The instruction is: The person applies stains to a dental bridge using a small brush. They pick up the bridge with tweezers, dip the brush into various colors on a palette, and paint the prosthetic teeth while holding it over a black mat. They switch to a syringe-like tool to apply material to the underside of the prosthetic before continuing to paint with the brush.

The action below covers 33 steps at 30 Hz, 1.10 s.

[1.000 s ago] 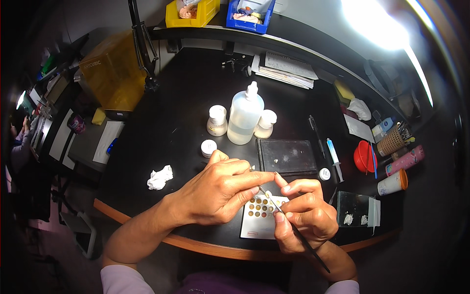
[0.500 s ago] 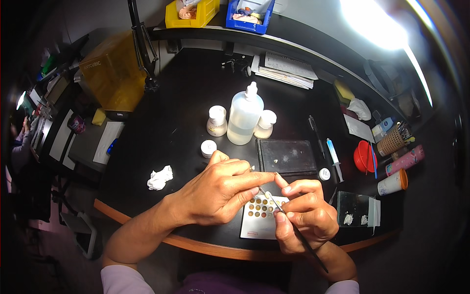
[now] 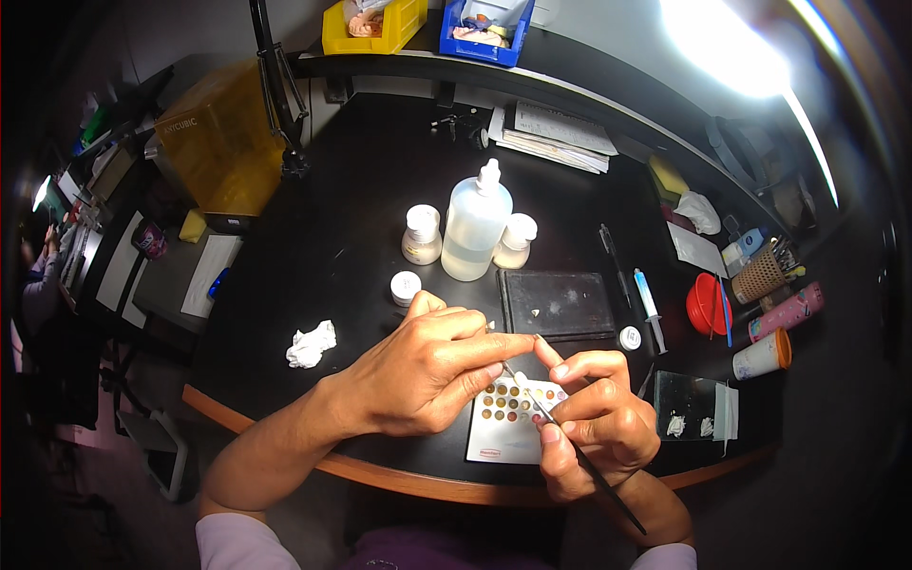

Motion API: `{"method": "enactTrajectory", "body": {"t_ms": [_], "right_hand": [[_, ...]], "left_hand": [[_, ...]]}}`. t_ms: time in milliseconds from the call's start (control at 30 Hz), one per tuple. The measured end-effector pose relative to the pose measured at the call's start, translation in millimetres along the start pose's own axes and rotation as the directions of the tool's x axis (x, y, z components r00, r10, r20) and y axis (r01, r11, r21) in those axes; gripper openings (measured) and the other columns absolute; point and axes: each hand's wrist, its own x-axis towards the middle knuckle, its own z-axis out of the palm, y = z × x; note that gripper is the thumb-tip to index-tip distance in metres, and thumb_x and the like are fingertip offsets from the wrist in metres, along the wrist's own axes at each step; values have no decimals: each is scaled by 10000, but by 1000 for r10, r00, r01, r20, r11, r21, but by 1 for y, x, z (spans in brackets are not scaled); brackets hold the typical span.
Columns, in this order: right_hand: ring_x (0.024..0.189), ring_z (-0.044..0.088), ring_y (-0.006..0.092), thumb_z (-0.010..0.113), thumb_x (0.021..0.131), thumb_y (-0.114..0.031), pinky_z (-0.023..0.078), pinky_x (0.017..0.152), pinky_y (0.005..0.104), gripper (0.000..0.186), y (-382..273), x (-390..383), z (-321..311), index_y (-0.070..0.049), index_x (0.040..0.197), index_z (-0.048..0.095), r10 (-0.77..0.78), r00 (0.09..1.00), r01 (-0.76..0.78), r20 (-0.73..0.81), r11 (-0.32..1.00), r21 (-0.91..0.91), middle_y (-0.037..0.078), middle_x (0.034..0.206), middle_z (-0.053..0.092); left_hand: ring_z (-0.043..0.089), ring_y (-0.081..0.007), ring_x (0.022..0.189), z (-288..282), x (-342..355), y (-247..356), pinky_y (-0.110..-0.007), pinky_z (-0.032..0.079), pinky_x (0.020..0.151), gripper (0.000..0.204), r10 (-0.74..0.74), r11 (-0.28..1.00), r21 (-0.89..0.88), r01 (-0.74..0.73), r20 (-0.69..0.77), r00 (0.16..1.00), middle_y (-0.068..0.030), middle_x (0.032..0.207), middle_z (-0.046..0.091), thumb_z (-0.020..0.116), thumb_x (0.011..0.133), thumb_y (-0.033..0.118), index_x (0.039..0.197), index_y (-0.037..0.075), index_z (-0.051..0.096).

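A clear squeeze bottle (image 3: 475, 233) stands between two white-capped jars (image 3: 421, 235), near crumpled tissue (image 3: 311, 343).

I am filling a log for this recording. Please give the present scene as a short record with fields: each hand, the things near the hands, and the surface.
left hand: fingers pinched on something too small to tell
right hand: holds a thin brush, its tip at the left fingertips
under the hands: white card with rows of round colour samples
behind the hands: dark slab, clear squeeze bottle, small white jars
left of the hands: crumpled tissue
surface: black table
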Motion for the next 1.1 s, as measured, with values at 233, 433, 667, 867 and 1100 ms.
{"method": "enactTrajectory", "body": {"t_ms": [233, 433, 667, 867, 1100], "right_hand": [[1003, 611, 312, 716, 812, 67, 580, 981, 654, 231, -1, -3, -1, -52, 892, 535, 10, 1000, -10, 3, 999, -41, 117, 792, 669], [1006, 614, 311, 733, 808, 73, 582, 976, 651, 235, 0, -3, 0, -48, 884, 546, 5, 1000, -5, 4, 999, -54, 122, 791, 681], [1001, 610, 311, 703, 821, 63, 570, 986, 669, 205, 0, -2, 0, -45, 893, 545, -4, 1000, 4, 6, 1000, 21, 121, 778, 670], [964, 686, 322, 782, 759, 86, 623, 929, 511, 243, -2, -2, 3, -37, 832, 586, 14, 997, -15, -76, 1000, -12, 111, 788, 697], [1009, 614, 308, 714, 800, 74, 565, 995, 665, 215, 0, 0, 3, -36, 871, 544, 0, 1000, 0, 2, 999, -33, 125, 775, 687]], "left_hand": [[546, -190, 773, -2, 0, 0, -373, 319, 812, 359, 34, 998, 50, -34, 4, 999, -32, 801, 573, 680, 944, 133, 1297, 86, 725], [543, -189, 778, -1, -1, -2, -375, 316, 816, 360, 46, 998, 46, -45, -10, 999, -32, 819, 578, 686, 935, 133, 1289, 85, 727], [552, -194, 778, -1, -1, -3, -369, 325, 819, 330, 48, 999, 3, -48, -5, 999, -38, 821, 594, 662, 959, 119, 1278, 64, 726], [558, -199, 775, 0, -1, -4, -366, 331, 818, 318, 57, 998, -17, -57, -8, 998, -42, 806, 596, 655, 967, 115, 1270, 50, 725], [547, -196, 766, 3, -2, -6, -367, 331, 824, 344, 78, 997, 0, -78, -29, 996, -37, 814, 579, 666, 959, 114, 1297, 72, 717]]}}
